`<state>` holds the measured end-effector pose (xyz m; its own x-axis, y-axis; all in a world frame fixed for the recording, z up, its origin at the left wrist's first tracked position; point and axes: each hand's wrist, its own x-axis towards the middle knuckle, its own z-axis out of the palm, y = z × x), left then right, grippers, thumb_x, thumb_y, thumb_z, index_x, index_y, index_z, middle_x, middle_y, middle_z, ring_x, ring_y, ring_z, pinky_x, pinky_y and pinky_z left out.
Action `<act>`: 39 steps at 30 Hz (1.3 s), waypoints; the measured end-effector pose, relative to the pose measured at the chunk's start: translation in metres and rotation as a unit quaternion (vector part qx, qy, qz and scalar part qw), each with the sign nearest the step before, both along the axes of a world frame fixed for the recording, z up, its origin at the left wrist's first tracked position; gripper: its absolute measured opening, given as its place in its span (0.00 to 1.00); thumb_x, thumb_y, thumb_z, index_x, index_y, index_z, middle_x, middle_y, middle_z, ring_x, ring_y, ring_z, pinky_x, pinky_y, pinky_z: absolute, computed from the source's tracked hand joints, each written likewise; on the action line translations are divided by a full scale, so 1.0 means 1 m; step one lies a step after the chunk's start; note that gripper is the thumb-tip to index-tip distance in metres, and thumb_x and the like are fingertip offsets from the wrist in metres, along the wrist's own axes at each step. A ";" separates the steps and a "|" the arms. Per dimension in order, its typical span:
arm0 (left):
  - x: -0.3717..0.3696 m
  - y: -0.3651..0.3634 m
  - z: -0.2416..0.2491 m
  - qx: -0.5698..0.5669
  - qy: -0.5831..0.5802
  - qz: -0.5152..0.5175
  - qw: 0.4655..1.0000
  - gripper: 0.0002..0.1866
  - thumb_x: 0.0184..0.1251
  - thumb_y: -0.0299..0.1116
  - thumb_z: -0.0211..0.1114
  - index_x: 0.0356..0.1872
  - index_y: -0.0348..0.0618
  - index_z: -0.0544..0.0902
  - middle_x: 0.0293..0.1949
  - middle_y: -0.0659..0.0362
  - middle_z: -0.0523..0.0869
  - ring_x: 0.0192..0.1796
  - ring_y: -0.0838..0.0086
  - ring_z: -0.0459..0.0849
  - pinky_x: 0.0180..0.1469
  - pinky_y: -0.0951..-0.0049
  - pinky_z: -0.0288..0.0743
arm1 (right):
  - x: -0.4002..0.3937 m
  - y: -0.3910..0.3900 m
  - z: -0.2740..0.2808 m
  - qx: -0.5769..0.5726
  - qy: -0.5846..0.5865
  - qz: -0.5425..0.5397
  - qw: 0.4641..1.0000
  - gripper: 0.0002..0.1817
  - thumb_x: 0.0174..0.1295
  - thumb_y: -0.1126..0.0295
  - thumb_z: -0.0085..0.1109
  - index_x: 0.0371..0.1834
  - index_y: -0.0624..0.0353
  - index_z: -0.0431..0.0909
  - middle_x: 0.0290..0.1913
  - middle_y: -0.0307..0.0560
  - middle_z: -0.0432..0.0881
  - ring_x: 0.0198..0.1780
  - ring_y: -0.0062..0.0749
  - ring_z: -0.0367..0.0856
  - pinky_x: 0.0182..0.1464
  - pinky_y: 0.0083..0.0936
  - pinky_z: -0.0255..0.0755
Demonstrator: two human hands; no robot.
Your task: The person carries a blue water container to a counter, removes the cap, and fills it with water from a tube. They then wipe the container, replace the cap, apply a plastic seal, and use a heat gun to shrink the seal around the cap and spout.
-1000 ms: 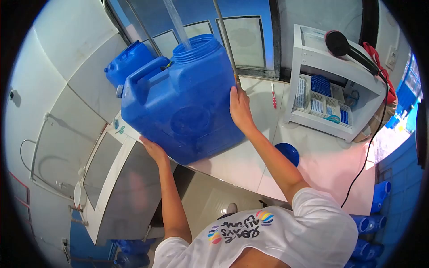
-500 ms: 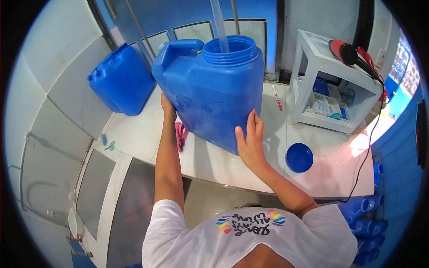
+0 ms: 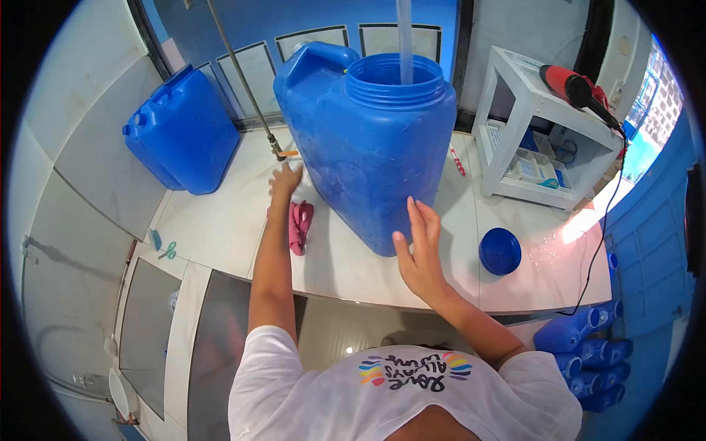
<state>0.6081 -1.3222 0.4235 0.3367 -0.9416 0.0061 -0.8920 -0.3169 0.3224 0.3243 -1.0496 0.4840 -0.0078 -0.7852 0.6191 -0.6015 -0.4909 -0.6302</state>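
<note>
On the white-tiled desk (image 3: 213, 213), right in front of me, the big blue jug (image 3: 375, 162) stands w/ its wide mouth uncovered at the top. A clear column (image 3: 405, 37) runs down into the mouth; tube or water, can't tell which. My R hand (image 3: 421, 253) is at the jug's lower R side, fingers open, thumb apart, gripping nothing; can't tell if the tips touch the plastic. My L hand (image 3: 284, 181) is out on the jug's L side, fingers open & spread, just beside the orange handle (image 3: 287, 153) at the lower end of a metal pipe (image 3: 239, 70); contact unclear. Pink cloth (image 3: 299, 228) lies crumpled betw. my L forearm & the jug. 2nd jug (image 3: 184, 132), also blue, stands farther L near the wall, well apart from the 1st. Teal scissors (image 3: 168, 251) lie nr the desk's L end. To the R: round blue lid (image 3: 500, 251), red-&-white brush (image 3: 457, 162), & white shelf unit (image 3: 515, 173) w/ a red-&-black blower (image 3: 566, 84) on top
</note>
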 end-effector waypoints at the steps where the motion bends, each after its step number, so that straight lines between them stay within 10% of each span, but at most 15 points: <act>1: 0.008 0.006 -0.029 0.070 -0.030 -0.017 0.997 0.48 0.53 0.65 0.58 0.72 0.58 0.51 0.65 0.35 0.60 0.68 0.43 0.60 0.66 0.45 0.53 | 0.001 0.005 -0.003 -0.019 -0.006 0.006 1.000 0.29 0.62 0.72 0.51 0.67 0.67 0.56 0.62 0.66 0.54 0.63 0.56 0.57 0.63 0.42 0.57; 9: 0.032 0.077 -0.084 -0.044 -0.069 -0.111 0.990 0.20 0.50 0.43 0.64 0.43 0.44 0.79 0.51 0.45 0.78 0.52 0.47 0.76 0.47 0.51 0.73 | 0.069 -0.008 -0.076 0.100 0.056 0.309 0.944 0.24 0.60 0.74 0.51 0.61 0.60 0.64 0.59 0.56 0.63 0.59 0.51 0.67 0.59 0.39 0.66; 13: 0.026 0.128 -0.045 -0.169 0.242 0.054 0.954 0.11 0.57 0.31 0.55 0.39 0.37 0.76 0.40 0.47 0.82 0.41 0.57 0.82 0.38 0.59 0.78 | 0.100 -0.030 -0.092 0.184 0.076 0.304 0.932 0.39 0.58 0.60 0.61 0.70 0.52 0.50 0.68 0.59 0.52 0.69 0.56 0.55 0.66 0.42 0.57; 15: 0.025 0.149 -0.049 -0.255 0.699 0.090 0.662 0.11 0.62 0.32 0.55 0.43 0.39 0.75 0.43 0.49 0.82 0.41 0.64 0.83 0.42 0.61 0.79 | 0.118 -0.041 -0.106 0.152 0.065 0.302 0.939 0.43 0.55 0.58 0.65 0.70 0.50 0.49 0.68 0.59 0.51 0.68 0.55 0.56 0.66 0.41 0.58; 16: 0.022 0.166 -0.040 -0.253 0.697 0.093 0.665 0.11 0.62 0.32 0.55 0.43 0.39 0.75 0.43 0.49 0.82 0.41 0.64 0.83 0.42 0.61 0.79 | 0.125 -0.045 -0.110 0.117 0.059 0.301 0.945 0.47 0.51 0.56 0.68 0.70 0.49 0.47 0.67 0.58 0.51 0.67 0.55 0.57 0.66 0.41 0.58; 18: 0.006 0.207 -0.013 -0.137 0.854 0.110 0.490 0.12 0.67 0.36 0.54 0.47 0.42 0.74 0.44 0.54 0.81 0.43 0.68 0.82 0.46 0.64 0.79 | 0.134 -0.051 -0.099 0.048 -0.010 0.351 0.935 0.45 0.49 0.56 0.70 0.68 0.49 0.52 0.65 0.56 0.53 0.65 0.53 0.59 0.64 0.39 0.59; 22: -0.014 0.274 -0.020 -0.189 0.871 0.027 0.452 0.14 0.70 0.38 0.52 0.52 0.44 0.73 0.49 0.53 0.78 0.53 0.61 0.78 0.57 0.59 0.74 | 0.146 -0.036 -0.061 -0.006 -0.087 0.437 0.895 0.24 0.45 0.64 0.72 0.42 0.58 0.70 0.53 0.52 0.65 0.54 0.45 0.69 0.57 0.34 0.65; 24: -0.032 0.305 0.006 -0.177 0.957 -0.047 0.226 0.14 0.72 0.40 0.50 0.50 0.45 0.73 0.45 0.57 0.80 0.52 0.66 0.79 0.56 0.61 0.75 | 0.154 -0.018 -0.038 -0.013 -0.107 0.450 0.886 0.12 0.45 0.72 0.67 0.27 0.61 0.71 0.43 0.50 0.73 0.45 0.42 0.75 0.53 0.31 0.68; 29: -0.010 0.316 0.039 -0.311 0.870 0.007 0.383 0.14 0.71 0.37 0.51 0.52 0.44 0.72 0.50 0.56 0.77 0.55 0.57 0.77 0.57 0.55 0.73 | 0.177 0.010 -0.020 0.081 -0.280 0.459 0.839 0.06 0.54 0.73 0.59 0.29 0.62 0.72 0.37 0.46 0.78 0.45 0.32 0.76 0.50 0.30 0.70; 31: -0.012 0.311 0.046 -0.462 0.709 0.013 0.533 0.13 0.67 0.28 0.55 0.52 0.42 0.70 0.47 0.56 0.77 0.51 0.61 0.79 0.55 0.59 0.75 | 0.180 0.011 -0.015 0.358 -0.586 0.435 0.583 0.06 0.60 0.68 0.56 0.30 0.58 0.75 0.37 0.42 0.80 0.41 0.28 0.78 0.47 0.27 0.71; 37: -0.030 0.331 0.073 -0.599 0.339 -0.035 0.724 0.11 0.59 0.15 0.56 0.44 0.35 0.75 0.38 0.57 0.79 0.37 0.76 0.79 0.41 0.78 0.74 | 0.179 -0.007 0.011 0.583 -0.595 0.403 0.379 0.10 0.61 0.64 0.51 0.34 0.59 0.77 0.37 0.44 0.81 0.39 0.31 0.81 0.44 0.26 0.75; 39: -0.027 0.335 0.075 -0.546 0.217 -0.288 0.756 0.13 0.54 0.14 0.58 0.42 0.36 0.76 0.31 0.56 0.80 0.32 0.73 0.80 0.40 0.78 0.74 | 0.176 -0.023 0.000 0.654 -0.431 0.570 0.249 0.10 0.59 0.64 0.52 0.33 0.60 0.77 0.36 0.46 0.82 0.37 0.32 0.82 0.42 0.28 0.77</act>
